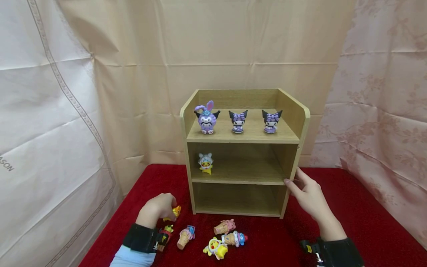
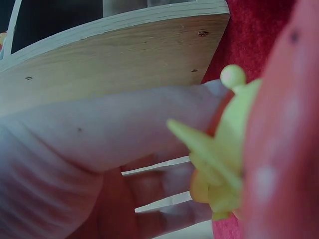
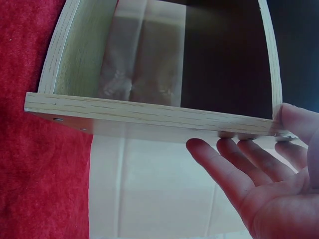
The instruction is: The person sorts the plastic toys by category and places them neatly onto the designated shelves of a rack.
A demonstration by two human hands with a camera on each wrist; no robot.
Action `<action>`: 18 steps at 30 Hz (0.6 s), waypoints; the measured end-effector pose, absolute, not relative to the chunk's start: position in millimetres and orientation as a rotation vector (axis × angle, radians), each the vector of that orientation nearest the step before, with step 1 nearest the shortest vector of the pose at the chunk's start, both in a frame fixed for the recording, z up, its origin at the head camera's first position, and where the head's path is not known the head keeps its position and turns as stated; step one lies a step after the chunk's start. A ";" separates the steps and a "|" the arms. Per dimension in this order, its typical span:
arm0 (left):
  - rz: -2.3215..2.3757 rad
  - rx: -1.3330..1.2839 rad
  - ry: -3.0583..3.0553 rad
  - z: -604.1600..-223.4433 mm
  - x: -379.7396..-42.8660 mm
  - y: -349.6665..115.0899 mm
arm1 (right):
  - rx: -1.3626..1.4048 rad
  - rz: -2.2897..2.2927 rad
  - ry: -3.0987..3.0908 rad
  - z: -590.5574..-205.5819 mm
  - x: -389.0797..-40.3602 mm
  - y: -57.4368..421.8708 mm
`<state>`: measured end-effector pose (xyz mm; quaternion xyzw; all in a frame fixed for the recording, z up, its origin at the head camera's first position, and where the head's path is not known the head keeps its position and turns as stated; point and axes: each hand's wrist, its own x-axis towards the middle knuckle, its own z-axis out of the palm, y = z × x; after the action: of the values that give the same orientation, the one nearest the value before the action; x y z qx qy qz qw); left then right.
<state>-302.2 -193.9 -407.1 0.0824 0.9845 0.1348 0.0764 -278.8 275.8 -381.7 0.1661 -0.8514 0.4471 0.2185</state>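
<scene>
While the right hand (image 1: 308,198) stands at four o'clock of the wooden shelf (image 1: 247,161), its fingers nearly straight along the outer side and its thumb at the front edge, the left hand (image 1: 158,208), at eight o'clock, arches over an orange-yellow figurine (image 1: 177,211) on the red cloth (image 1: 333,193) (its fingertips are hidden, so I cannot tell whether they pinch it). A red-and-yellow figurine (image 1: 166,233) lies by the left wrist, a cone-bottomed figurine (image 1: 185,237) at seven, a yellow toy (image 1: 218,249) between six and seven. A white-hooded figurine (image 1: 205,163) stands on the middle tier at nine; three purple figurines (image 1: 238,121) line the top around twelve
</scene>
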 end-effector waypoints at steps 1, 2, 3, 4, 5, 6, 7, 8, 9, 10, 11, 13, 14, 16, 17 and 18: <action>0.405 0.245 2.950 -406.9 -302.0 -194.1 | 0.461 1.240 -2.354 -381.7 -278.8 275.7; 0.406 0.242 2.951 -406.7 -301.9 -194.3 | 0.461 1.239 -2.354 -381.7 -278.8 275.7; 0.406 0.241 2.951 -406.6 -301.7 -194.6 | 0.461 1.239 -2.353 -381.7 -278.8 275.7; 0.411 0.238 2.950 -406.3 -301.3 -194.9 | 0.461 1.239 -2.353 -381.7 -278.8 275.6; 0.414 0.235 2.950 -405.9 -300.8 -195.3 | 0.461 1.239 -2.352 -381.7 -278.9 275.4; 0.417 0.235 2.951 -405.5 -300.3 -195.6 | 0.461 1.239 -2.352 -381.7 -279.0 275.3; 0.420 0.233 2.951 -404.8 -299.8 -195.7 | 0.459 1.239 -2.351 -381.8 -279.0 275.5; 0.422 0.233 2.951 -404.4 -299.3 -195.7 | 0.458 1.238 -2.352 -381.8 -279.0 275.6; 0.419 0.237 2.951 -404.0 -299.0 -195.9 | 0.458 1.240 -2.353 -381.9 -279.1 275.7; 0.420 0.239 2.952 -403.4 -298.4 -195.8 | 0.457 1.240 -2.353 -381.9 -279.1 275.8; 0.419 0.240 2.952 -403.0 -297.9 -195.7 | 0.458 1.242 -2.354 -381.8 -279.1 275.9; 0.416 0.245 2.952 -402.6 -297.4 -195.6 | 0.458 1.243 -2.355 -381.7 -279.1 275.9; 0.414 0.245 2.951 -402.3 -297.5 -195.7 | 0.459 1.244 -2.355 -381.6 -279.0 275.9; 0.412 0.239 2.950 -402.0 -298.0 -196.0 | 0.460 1.245 -2.355 -381.2 -278.8 275.8; 0.409 0.234 2.952 -402.1 -298.6 -196.4 | 0.460 1.245 -2.356 -381.0 -278.7 275.8; 0.404 0.230 2.956 -401.9 -299.2 -196.7 | 0.459 1.242 -2.358 -380.9 -278.7 275.7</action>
<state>-299.2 -196.7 -401.9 0.0768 0.9851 0.1345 0.0745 -278.7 275.7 -380.9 0.1658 -0.8512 0.4484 0.2167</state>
